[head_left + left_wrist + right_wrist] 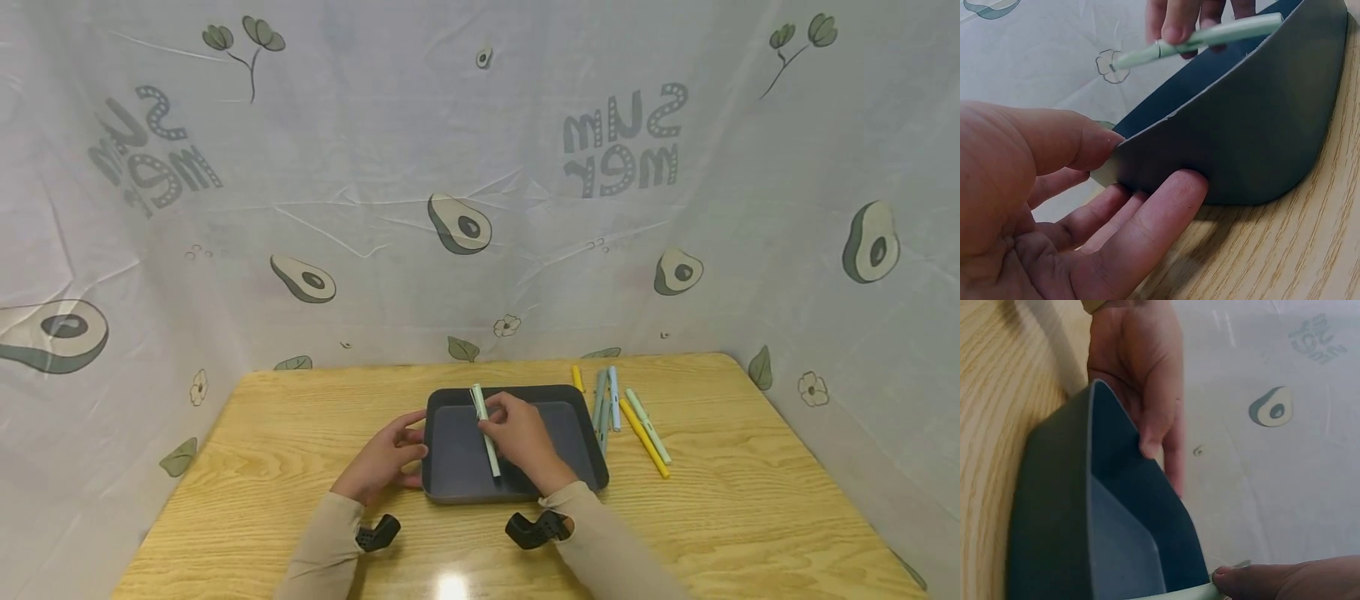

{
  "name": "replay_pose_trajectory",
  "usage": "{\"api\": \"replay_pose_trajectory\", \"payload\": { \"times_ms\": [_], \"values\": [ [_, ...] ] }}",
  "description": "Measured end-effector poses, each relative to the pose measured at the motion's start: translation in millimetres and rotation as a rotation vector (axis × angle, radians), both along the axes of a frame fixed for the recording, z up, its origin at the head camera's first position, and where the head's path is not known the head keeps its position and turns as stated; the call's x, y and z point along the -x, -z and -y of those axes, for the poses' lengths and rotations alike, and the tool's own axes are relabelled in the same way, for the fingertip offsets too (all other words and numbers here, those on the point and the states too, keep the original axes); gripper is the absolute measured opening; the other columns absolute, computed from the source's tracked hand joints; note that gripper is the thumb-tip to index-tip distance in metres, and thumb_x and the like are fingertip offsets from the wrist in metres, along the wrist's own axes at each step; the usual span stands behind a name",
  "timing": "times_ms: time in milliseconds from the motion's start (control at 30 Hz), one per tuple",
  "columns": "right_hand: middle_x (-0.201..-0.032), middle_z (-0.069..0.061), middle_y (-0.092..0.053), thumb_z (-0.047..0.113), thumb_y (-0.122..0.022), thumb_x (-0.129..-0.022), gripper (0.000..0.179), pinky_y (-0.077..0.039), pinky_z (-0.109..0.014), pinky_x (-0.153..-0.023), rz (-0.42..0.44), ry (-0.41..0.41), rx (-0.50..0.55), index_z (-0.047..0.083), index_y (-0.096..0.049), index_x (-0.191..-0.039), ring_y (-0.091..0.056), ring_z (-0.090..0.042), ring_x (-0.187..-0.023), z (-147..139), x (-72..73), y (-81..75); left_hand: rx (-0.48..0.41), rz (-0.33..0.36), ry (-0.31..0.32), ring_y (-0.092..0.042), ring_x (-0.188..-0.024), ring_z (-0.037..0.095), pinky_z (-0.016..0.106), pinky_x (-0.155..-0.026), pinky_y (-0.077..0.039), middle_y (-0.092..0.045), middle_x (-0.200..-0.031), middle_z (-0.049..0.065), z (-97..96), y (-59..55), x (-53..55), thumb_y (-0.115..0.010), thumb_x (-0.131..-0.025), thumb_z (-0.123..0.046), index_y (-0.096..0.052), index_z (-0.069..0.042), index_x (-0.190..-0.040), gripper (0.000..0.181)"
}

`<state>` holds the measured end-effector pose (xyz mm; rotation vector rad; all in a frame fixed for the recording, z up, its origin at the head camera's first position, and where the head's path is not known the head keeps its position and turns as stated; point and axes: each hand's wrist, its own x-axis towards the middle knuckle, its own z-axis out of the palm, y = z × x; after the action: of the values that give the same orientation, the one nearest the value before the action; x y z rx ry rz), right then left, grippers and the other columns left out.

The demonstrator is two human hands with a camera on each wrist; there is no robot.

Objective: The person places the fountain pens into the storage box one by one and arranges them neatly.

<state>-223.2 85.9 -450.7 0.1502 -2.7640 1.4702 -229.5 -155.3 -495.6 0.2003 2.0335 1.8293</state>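
Observation:
A dark grey rectangular tray [558, 433] lies on the wooden table. My left hand [388, 458] holds its left side, with the thumb over the rim and the other fingers against the outer wall [1241, 144]. Over the tray, my right hand [521, 437] pinches a pale green pen [491, 454] between thumb and fingers. In the left wrist view the pen [1235, 31] slants above the rim, its clip end away from the hand's palm. Only the fingertips of my right hand [1272, 578] show in the right wrist view, at the pen.
Right of the tray lie several pens: a yellow pen [645, 439], a light green pen [648, 425], a light blue pen [614, 400] and grey-green pens [600, 400]. A short yellow piece [577, 378] lies behind them. A patterned curtain [390, 167] hangs along the table's back.

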Motion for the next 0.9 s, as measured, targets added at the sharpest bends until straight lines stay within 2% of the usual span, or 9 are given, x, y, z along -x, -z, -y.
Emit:
{"api": "replay_pose_trajectory", "payload": {
  "times_ms": [367,667,900],
  "values": [
    [-0.081,-0.005,-0.062,0.013,-0.071,-0.084,0.034,-0.050,-0.027,-0.042,0.081,-0.003,-0.024,0.001,-0.060,-0.114,-0.060,-0.017,-0.048,23.8,6.0,12.5,0.000,0.005,0.011,-0.059,-0.101,0.027,0.046,-0.069,-0.057,-0.045,-0.129,0.021,0.7,-1.1,-0.6,-0.060,-0.092,-0.008,-0.034,-0.022,-0.147,0.063],
    [-0.077,-0.005,-0.061,0.012,-0.071,-0.084,0.032,-0.051,-0.028,-0.043,0.153,-0.001,-0.020,-0.001,-0.059,-0.111,-0.059,-0.016,-0.047,36.8,12.6,20.4,-0.024,-0.004,0.034,-0.060,-0.101,0.028,0.046,-0.069,-0.057,-0.044,-0.131,0.023,1.2,0.3,-0.7,-0.058,-0.093,-0.009,-0.030,-0.018,-0.149,0.063],
    [-0.076,-0.007,-0.059,0.012,-0.070,-0.084,0.030,-0.050,-0.026,-0.041,0.169,0.007,-0.063,-0.002,-0.060,-0.109,-0.059,-0.016,-0.047,45.5,16.2,18.2,-0.035,0.008,0.032,-0.061,-0.100,0.028,0.047,-0.069,-0.057,-0.044,-0.130,0.022,1.1,-0.7,-0.9,-0.058,-0.093,-0.009,-0.031,-0.019,-0.149,0.063]
  ]
}}
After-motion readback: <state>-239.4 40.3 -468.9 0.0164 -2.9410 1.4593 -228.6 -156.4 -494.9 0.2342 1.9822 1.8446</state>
